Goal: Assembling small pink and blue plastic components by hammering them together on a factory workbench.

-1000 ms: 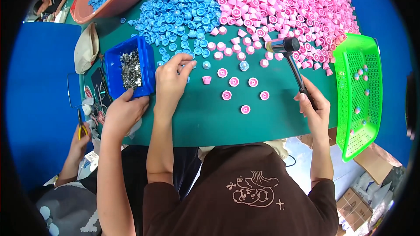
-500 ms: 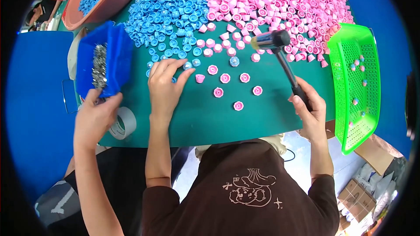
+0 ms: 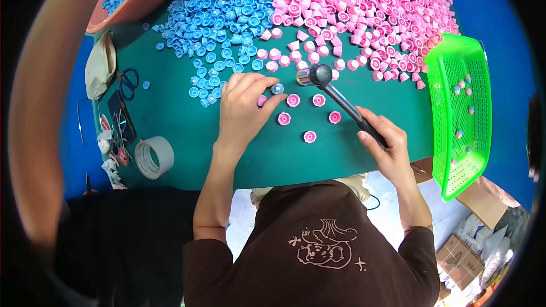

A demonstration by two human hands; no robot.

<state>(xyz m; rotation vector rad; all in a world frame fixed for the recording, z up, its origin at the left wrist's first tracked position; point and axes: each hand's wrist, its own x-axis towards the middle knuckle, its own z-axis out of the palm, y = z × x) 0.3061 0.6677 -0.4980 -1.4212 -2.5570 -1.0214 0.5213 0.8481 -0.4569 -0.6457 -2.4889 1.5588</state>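
Observation:
My left hand (image 3: pixel 243 105) reaches over the green table, thumb and index finger closed on a small blue cap (image 3: pixel 277 88), which seems to sit on a pink piece. Another pink piece (image 3: pixel 261 100) shows partly beside its fingers. In my right hand (image 3: pixel 389 143) is the black grip of a hammer (image 3: pixel 341 100); its short cylindrical head lies just right of the blue cap. Pink cup-shaped pieces with scalloped rims, one of them (image 3: pixel 309 136) nearest me, lie spaced out below the hammer head. Loose blue caps (image 3: pixel 203 82) lie left of my left hand.
Heaps of blue caps (image 3: pixel 222 5) and pink pieces (image 3: pixel 352 0) cover the table's far side. A green basket (image 3: pixel 442 136) with several pink-and-blue pieces stands right. A tape roll (image 3: pixel 154 157), scissors (image 3: pixel 129 83) and phone (image 3: pixel 121 116) lie left. A co-worker's arm (image 3: pixel 34 119) crosses the left edge.
My left hand has moved right, to a blue cap over a pink piece. The hammer has come down and left. The co-worker's hand and blue bin have left the table's left side.

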